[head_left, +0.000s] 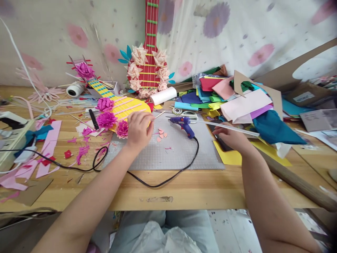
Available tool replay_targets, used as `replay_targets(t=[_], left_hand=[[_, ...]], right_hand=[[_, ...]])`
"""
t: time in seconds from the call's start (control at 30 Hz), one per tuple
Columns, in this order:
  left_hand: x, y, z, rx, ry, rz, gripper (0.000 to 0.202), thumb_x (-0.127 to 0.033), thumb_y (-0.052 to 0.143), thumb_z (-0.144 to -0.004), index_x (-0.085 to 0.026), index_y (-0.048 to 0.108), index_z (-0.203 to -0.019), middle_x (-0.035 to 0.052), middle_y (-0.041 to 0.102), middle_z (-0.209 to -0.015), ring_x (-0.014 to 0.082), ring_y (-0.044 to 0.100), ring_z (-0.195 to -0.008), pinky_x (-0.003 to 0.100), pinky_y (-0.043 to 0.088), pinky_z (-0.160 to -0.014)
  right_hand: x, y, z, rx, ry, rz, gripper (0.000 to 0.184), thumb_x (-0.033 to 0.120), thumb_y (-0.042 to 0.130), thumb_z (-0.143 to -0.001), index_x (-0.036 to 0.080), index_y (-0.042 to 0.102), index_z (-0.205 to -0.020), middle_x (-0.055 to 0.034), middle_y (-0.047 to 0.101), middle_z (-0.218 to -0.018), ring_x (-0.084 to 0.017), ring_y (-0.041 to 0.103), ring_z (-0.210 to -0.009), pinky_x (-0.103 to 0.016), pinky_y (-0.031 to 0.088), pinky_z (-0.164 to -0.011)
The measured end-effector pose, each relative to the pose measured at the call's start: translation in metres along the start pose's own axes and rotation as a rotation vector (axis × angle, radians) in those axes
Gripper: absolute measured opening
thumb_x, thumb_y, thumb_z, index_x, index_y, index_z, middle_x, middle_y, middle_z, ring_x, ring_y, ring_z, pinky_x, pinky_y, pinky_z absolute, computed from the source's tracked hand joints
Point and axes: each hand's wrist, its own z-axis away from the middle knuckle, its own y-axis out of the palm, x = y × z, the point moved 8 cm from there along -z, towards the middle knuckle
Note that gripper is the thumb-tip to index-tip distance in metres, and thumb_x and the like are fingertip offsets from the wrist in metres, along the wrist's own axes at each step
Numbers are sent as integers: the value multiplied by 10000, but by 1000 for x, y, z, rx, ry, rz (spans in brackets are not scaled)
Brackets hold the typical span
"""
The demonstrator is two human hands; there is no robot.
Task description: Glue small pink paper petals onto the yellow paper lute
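My left hand (139,130) is closed, its fingertips pinching a thin wooden stick (160,114) that points up and right. Behind that hand lies a yellow paper guitar (134,105) with pink strips and magenta paper flowers (106,120). My right hand (229,136) rests over a dark phone (223,144), fingers loosely extended and partly hidden. A long clear glue stick (234,129) runs across that hand from the back of a purple glue gun (183,123). The gun lies on a grey cutting mat (158,160), near small peach paper petals (160,134).
A red paper guitar (149,72) with pale flowers leans upright at the back. Coloured paper (207,91) is heaped at the back right. The glue gun's black cord (155,186) loops across the front. Pink scraps (50,147) and a power strip (18,146) lie left.
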Motion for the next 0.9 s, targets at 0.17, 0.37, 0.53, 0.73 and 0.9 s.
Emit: replay_targets(t=[0.17, 0.37, 0.53, 0.73, 0.9], left_hand=[[-9, 24, 32, 23, 6, 66, 218, -272, 421, -912, -221, 627, -864, 39, 683, -940, 187, 585, -944, 386, 345, -924], [-9, 31, 44, 50, 11, 118, 226, -293, 430, -916, -209, 638, -887, 43, 686, -914, 184, 593, -908, 347, 400, -833], [-10, 40, 43, 91, -12, 188, 255, -215, 376, -924, -189, 628, -954, 61, 675, -968, 176, 585, -950, 332, 436, -865], [2, 46, 44, 109, -97, 186, 178, -221, 453, -894, -185, 620, -848, 54, 670, -904, 182, 588, -900, 336, 456, -844], [13, 50, 46, 133, -179, 170, 66, -161, 556, -804, -185, 588, -753, 41, 659, -849, 184, 593, -874, 323, 463, -821]], right_hand=[[-12, -7, -20, -127, -11, 238, 313, 36, 401, -712, 192, 488, -969, -159, 609, -1033, -338, 494, -1069, -444, 378, -868], [-22, 0, -33, -120, 14, 239, 300, 41, 408, -707, 188, 470, -961, -168, 576, -1003, -359, 450, -1094, -451, 355, -872], [-16, -4, -25, -150, 77, 147, 294, 68, 421, -687, 207, 490, -937, -139, 591, -1010, -304, 482, -1038, -390, 411, -784], [25, 29, -13, 47, 3, 111, 97, 177, 484, -711, 199, 535, -791, -57, 631, -806, -174, 550, -696, -290, 386, -610], [80, 67, 11, 380, -178, 182, 147, 318, 553, -734, 209, 510, -645, 11, 576, -619, -127, 484, -572, -252, 320, -533]])
